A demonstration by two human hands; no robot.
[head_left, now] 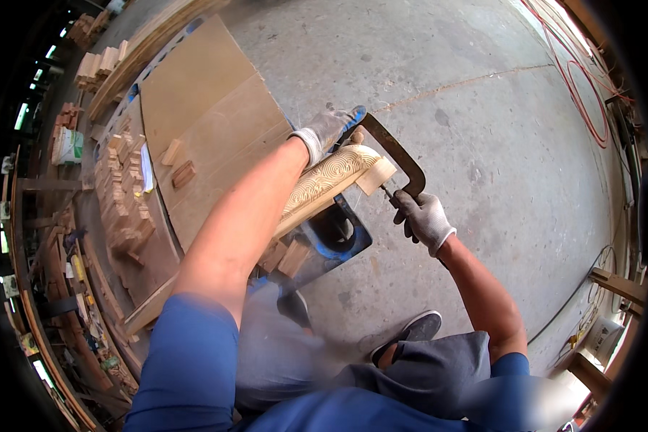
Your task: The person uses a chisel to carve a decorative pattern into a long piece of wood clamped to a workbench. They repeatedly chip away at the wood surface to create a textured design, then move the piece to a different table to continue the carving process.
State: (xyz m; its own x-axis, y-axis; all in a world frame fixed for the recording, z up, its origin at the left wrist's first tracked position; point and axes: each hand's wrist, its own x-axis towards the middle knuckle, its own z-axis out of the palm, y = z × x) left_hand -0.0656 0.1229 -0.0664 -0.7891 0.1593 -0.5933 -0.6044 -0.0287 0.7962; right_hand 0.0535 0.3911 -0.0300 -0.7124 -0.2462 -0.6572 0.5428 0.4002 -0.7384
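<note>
Sprawling grey concrete floor (482, 144) under cardboard sheets (209, 122), wood offcuts (122, 209), red cable (583, 93).

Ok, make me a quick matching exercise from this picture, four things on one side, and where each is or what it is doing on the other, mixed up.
1. left hand
2. right hand
3. C-clamp
4. small wood blocks

a. lying on the bench at the left
b. at the clamp's screw
c. spanning the end of the carved wood piece
d. at the clamp's far end

Pairs: 1-d, 2-b, 3-c, 4-a
</note>
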